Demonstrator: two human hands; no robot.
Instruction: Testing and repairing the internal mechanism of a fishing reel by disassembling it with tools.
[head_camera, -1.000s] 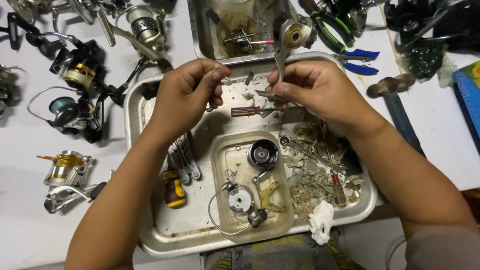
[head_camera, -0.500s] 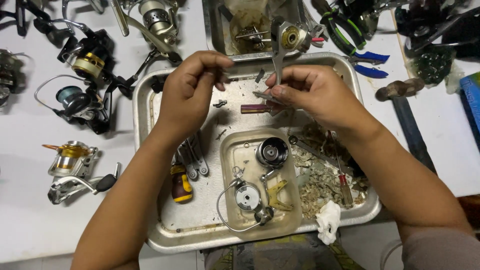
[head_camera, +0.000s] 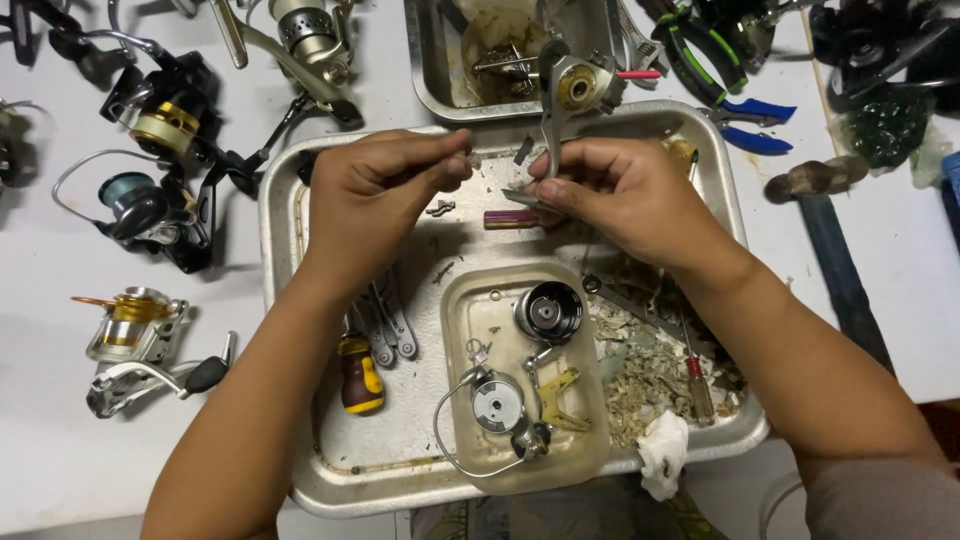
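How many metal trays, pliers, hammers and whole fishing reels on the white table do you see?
Metal trays: 3, large, small inner, upper
Pliers: 2, green, blue
Hammers: 1
Whole reels on the table: 4
Total: 10

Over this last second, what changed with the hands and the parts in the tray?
Little changed. The left hand and right hand drew slightly closer over the metal tray, the left pinching something too small to identify. The right hand keeps its hold on the reel body. The camera shifted a little. The black spool, screwdriver and wire bail lie as before.
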